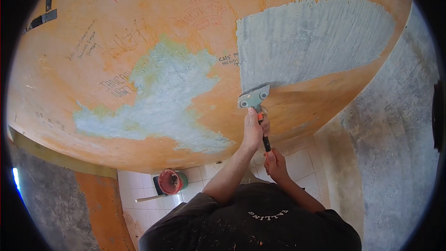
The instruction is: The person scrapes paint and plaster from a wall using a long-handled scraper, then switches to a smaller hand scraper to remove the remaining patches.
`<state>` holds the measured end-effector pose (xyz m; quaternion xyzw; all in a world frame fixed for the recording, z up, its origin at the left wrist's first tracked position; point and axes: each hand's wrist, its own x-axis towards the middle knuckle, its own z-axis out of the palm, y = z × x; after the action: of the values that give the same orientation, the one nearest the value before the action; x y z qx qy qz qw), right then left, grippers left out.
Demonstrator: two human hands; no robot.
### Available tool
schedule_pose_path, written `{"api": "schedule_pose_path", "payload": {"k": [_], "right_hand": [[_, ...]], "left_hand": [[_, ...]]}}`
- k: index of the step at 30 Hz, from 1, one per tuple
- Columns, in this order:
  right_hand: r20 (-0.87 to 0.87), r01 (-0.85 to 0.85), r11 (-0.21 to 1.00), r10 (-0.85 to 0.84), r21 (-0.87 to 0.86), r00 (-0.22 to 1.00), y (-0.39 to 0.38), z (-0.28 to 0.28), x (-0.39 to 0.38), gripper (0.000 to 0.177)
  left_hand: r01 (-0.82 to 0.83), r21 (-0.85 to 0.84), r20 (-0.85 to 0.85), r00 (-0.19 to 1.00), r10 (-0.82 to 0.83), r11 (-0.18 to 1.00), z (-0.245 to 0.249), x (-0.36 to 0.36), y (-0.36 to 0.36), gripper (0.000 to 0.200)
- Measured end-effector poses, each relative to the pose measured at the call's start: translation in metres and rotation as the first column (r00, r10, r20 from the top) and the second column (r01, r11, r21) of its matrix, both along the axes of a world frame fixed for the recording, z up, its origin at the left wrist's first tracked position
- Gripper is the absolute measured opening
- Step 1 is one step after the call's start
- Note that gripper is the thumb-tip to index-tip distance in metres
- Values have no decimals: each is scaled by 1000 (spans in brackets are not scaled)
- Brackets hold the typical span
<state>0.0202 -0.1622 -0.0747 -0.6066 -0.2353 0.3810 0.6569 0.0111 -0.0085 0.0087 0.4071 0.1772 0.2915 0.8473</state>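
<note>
My left hand [254, 128] is wrapped round the upper handle of a wide-bladed scraper [254, 97], with the thumb up near its head. Lower down, my right hand [277, 163] grips the end of the same black and orange handle. The scraper's blade lies against the orange wall [297, 107], at the lower left edge of a large grey patch [311, 42]. To the left, an irregular pale blue-green patch [172, 93] shows on the wall, with handwriting around it.
On the tiled floor [190, 174] below the wall stands a red bucket [170, 182] beside something green, with a pale stick [151, 198] near it. A grey wall [395, 125] is at the right, and a grey and orange one at the lower left.
</note>
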Motion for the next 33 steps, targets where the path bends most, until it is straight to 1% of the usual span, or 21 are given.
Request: {"api": "schedule_pose_path", "payload": {"k": [4, 6, 8, 11, 14, 18, 20, 23, 24, 26, 29, 33], "right_hand": [[-9, -15, 999, 15, -48, 1000, 1, 13, -6, 29], [-104, -44, 999, 43, 0, 994, 6, 18, -8, 28], [-97, -56, 998, 55, -7, 994, 7, 28, -12, 28], [-88, -64, 998, 64, -8, 994, 12, 40, -15, 29], [-103, -67, 998, 65, -18, 993, 10, 44, -17, 30], [-103, -69, 998, 68, 0, 992, 13, 57, -18, 31], [-119, -78, 997, 80, 16, 990, 14, 69, -18, 32], [-141, -96, 995, 99, 32, 985, 19, 80, -15, 33], [-146, -99, 995, 103, 32, 984, 20, 83, -15, 33], [-132, -109, 993, 114, 43, 985, 18, 93, -16, 33], [-155, -114, 993, 119, 40, 981, 14, 99, -19, 34], [-197, -114, 993, 116, 22, 974, 16, 115, -15, 34]], "left_hand": [[-34, 4, -62, 997, 34, 999, 11, -1, 1, 52], [-49, 12, -79, 996, 49, 999, 21, -2, 2, 52], [-69, 91, -92, 993, 78, 993, 33, -4, 5, 52], [-38, 69, -123, 991, 46, 997, 36, -8, 8, 52], [-49, 52, -106, 993, 54, 997, 43, -7, 7, 50], [-47, 88, -123, 991, 58, 995, 54, -11, 5, 51], [-24, 136, -63, 997, 33, 990, 67, -9, 10, 51], [-12, 122, -71, 997, 21, 992, 88, -6, 14, 51], [-14, 123, -70, 997, 22, 992, 89, -8, 14, 51], [-2, 179, -52, 999, 12, 984, 93, -7, 15, 51], [-7, 169, -18, 1000, 10, 986, 97, -7, 14, 51], [-35, 175, -30, 999, 40, 984, 109, -3, 12, 51]]}}
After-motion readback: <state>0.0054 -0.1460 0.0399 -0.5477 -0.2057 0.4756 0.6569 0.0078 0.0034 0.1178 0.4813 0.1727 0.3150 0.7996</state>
